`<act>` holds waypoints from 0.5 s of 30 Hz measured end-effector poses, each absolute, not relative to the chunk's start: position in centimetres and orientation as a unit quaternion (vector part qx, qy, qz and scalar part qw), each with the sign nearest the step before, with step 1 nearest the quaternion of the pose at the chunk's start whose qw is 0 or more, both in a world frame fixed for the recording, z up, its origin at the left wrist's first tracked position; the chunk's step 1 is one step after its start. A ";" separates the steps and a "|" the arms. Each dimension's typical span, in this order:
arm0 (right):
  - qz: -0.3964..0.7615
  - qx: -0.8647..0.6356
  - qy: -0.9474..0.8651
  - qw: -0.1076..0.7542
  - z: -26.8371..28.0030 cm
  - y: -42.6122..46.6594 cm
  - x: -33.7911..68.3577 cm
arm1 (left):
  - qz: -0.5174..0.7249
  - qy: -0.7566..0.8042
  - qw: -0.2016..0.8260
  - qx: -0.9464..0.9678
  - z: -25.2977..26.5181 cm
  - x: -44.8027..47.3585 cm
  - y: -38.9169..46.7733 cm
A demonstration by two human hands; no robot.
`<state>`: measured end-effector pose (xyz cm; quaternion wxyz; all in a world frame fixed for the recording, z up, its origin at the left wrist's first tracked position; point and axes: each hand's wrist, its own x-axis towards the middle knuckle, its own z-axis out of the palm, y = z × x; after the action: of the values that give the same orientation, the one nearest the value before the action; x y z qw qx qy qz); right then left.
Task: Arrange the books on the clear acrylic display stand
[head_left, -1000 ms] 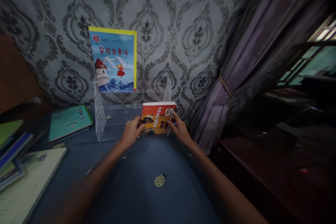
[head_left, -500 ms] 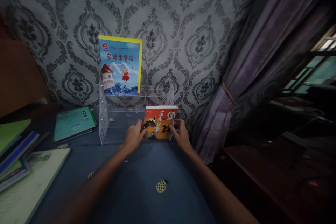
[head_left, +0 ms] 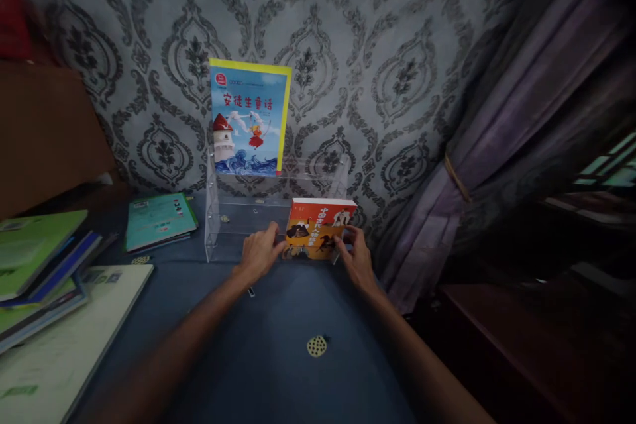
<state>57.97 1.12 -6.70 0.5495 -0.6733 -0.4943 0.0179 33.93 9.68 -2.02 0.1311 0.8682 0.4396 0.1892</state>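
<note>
An orange-red book [head_left: 318,228] with bird and horse pictures on its cover stands upright, leaning back slightly, in the lower right of a clear acrylic rack [head_left: 211,212]. My right hand [head_left: 358,262] grips its right edge, thumb on the cover and fingers around the side. At the book's lower left corner is my left hand [head_left: 258,255], fingers bent and apart from the thumb, whose tip reaches the book's edge. A blue storybook with a yellow border [head_left: 251,119] stands in the upper left of the rack.
Left of the rack lies a teal book [head_left: 161,220] on a small pile. Several books, a green one [head_left: 42,245] on top, are stacked at the far left over a large pale book [head_left: 106,318]. Behind is patterned wallpaper; a tied purple curtain [head_left: 442,192] hangs at the right.
The view has turned left, so everything appears further right. My left hand has drawn a little away from the orange-red book's left edge. My right hand keeps its hold on the book.
</note>
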 end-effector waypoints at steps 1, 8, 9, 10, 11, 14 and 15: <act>0.019 -0.675 -0.493 0.549 -6.7 1.1 57.8 | 0.189 0.436 0.130 0.870 -2.0 33.9 9.6; 0.033 -0.687 -0.469 0.554 -6.6 0.8 56.9 | 0.239 0.381 0.106 0.887 -2.8 32.7 8.6; 0.036 -0.688 -0.464 0.556 -6.6 0.7 56.7 | 0.253 0.363 0.097 0.891 -3.1 32.3 8.4; 0.037 -0.690 -0.458 0.559 -6.8 0.5 56.5 | 0.268 0.345 0.088 0.895 -3.4 31.8 8.1; 0.034 -0.692 -0.451 0.563 -7.0 0.3 56.3 | 0.282 0.328 0.080 0.898 -3.7 31.2 7.9; 0.026 -0.707 -0.416 0.572 -8.6 -0.5 55.8 | 0.303 0.299 0.042 0.904 -5.0 28.9 7.5; 0.027 -0.709 -0.403 0.578 -9.3 -0.7 55.6 | 0.301 0.299 0.027 0.905 -5.5 27.9 7.6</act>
<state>55.61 -0.68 -9.28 0.5779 -0.7094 -0.4026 0.0266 27.91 7.56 -5.51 0.0273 0.9049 0.2991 0.3014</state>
